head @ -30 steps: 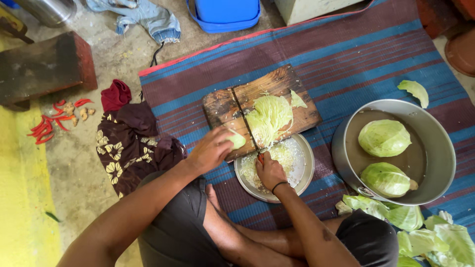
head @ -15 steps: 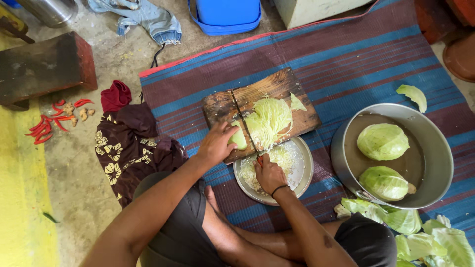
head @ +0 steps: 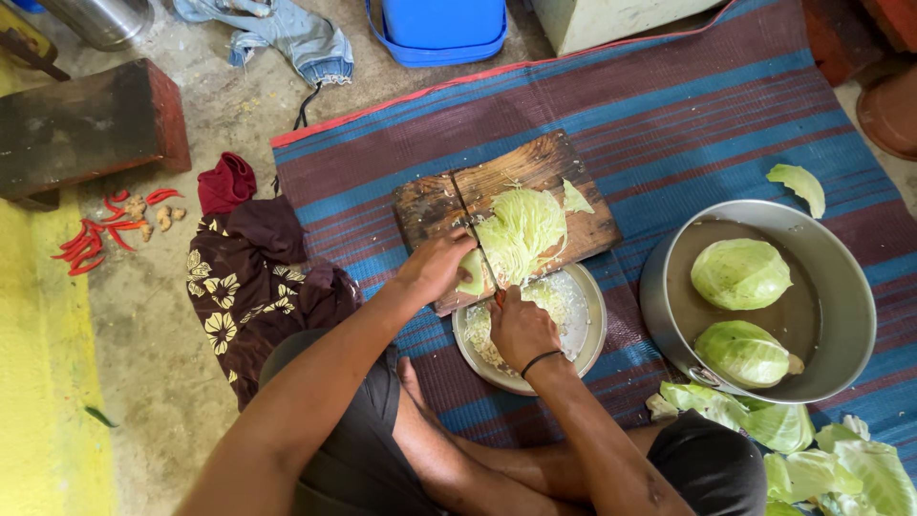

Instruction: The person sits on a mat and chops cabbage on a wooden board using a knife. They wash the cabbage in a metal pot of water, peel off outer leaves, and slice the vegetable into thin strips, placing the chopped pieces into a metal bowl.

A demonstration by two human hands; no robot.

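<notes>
A cut cabbage piece (head: 523, 232) lies on a dark wooden cutting board (head: 559, 164) on a striped mat. My left hand (head: 435, 268) presses on the near left end of the cabbage. My right hand (head: 518, 325) grips a knife handle; the blade (head: 482, 256) runs up across the cabbage beside my left fingers. A round metal plate (head: 586, 334) with shredded cabbage sits under the board's near edge, partly hidden by my right hand.
A large metal bowl (head: 841, 277) at right holds two cabbage halves in water. Loose outer leaves (head: 821, 463) lie near my right knee. A blue tub (head: 441, 29), a wooden block (head: 86, 124), red chillies (head: 95, 234) and patterned cloth (head: 253, 277) lie left and behind.
Both hands stay at the cabbage with only small shifts; my left hand has slid slightly along the cabbage edge.
</notes>
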